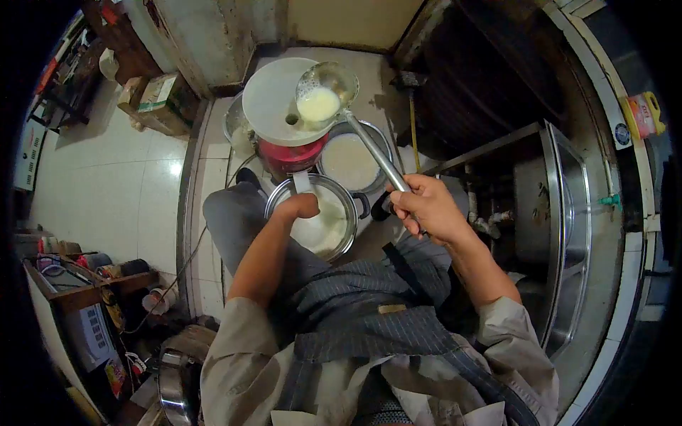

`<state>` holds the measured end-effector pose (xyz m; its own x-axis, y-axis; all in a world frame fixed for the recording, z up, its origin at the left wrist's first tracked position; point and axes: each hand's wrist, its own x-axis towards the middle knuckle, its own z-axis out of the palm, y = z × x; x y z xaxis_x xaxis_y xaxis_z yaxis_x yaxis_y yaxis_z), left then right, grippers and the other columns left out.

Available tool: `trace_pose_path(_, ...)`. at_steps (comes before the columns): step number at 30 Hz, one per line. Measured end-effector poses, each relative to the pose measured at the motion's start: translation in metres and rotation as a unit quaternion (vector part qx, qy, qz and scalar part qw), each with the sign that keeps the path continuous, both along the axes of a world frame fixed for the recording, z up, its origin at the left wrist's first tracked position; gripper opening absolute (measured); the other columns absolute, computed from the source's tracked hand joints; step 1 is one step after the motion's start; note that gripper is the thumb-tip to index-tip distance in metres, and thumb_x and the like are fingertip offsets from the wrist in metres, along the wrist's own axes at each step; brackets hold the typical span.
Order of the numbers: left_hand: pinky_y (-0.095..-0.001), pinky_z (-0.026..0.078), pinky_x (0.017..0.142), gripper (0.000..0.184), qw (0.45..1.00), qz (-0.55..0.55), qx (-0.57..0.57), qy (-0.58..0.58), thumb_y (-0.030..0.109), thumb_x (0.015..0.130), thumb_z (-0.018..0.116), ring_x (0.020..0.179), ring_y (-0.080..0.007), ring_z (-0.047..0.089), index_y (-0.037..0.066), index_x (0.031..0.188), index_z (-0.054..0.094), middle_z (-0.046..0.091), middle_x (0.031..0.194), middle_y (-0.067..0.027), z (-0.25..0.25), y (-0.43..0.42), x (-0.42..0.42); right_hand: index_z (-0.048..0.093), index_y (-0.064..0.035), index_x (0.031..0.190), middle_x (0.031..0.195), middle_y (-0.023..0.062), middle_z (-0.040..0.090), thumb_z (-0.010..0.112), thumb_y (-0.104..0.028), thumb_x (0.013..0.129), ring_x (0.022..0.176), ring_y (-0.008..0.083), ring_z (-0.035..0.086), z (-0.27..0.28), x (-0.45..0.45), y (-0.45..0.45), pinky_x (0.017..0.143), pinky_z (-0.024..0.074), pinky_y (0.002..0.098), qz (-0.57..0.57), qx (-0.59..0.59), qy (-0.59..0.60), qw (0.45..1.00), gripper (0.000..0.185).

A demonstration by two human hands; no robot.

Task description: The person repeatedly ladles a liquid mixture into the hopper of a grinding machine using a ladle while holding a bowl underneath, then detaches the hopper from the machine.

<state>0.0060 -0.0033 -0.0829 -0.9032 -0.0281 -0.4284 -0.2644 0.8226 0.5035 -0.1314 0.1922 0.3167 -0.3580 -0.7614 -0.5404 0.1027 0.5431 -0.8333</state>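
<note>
My right hand (430, 209) is closed round the long metal handle of a large ladle (380, 157). The ladle's bowl holds a pale, milky liquid (318, 104) and hangs over the right edge of a wide white hopper (273, 92). That hopper sits on a red machine (284, 153) with a pale spout (302, 182) at its front. My left hand (300, 206) is at the spout, over a steel pot (353, 231) of whitish stuff. Its fingers are turned away, so I cannot tell what they grip. A second pot (387, 142) of creamy liquid stands behind, to the right.
A steel sink frame (558, 234) with pipes stands at right. Cardboard boxes (167, 103) lie on the tiled floor at the back left. A cluttered wooden crate (92, 284) and a steel vessel (176, 387) are at lower left. A cable (195, 248) runs along the floor.
</note>
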Motion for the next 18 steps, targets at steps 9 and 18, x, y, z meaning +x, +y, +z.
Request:
trace_pose_path(9,-0.0483,0.048,0.073,0.029,0.996,-0.058,-0.021,0.064,0.019,0.078,0.046,0.075,-0.0400,0.062,0.000,0.076,0.068,0.065,0.083,-0.0219,-0.010,-0.001,0.002,0.056,0.0019,0.101,0.064,0.0034,0.054,0.058,-0.011,0.087,0.039,0.0081,0.047,-0.006,-0.001,0.003,0.034,0.0351,0.0228,0.005,-0.001,0.012,1.000,0.020)
trace_pose_path(18,-0.0444,0.050,0.077,0.031,0.997,0.065,0.034,-0.028,0.020,0.073,0.053,0.085,-0.0388,0.065,-0.005,0.082,0.069,0.066,0.091,-0.0272,0.029,0.004,0.000,0.056,0.0035,0.105,0.064,0.0037,0.054,0.059,-0.008,0.086,0.039,0.0083,0.046,-0.010,0.002,0.006,0.036,0.0344,0.0232,0.014,-0.002,0.042,0.999,0.023)
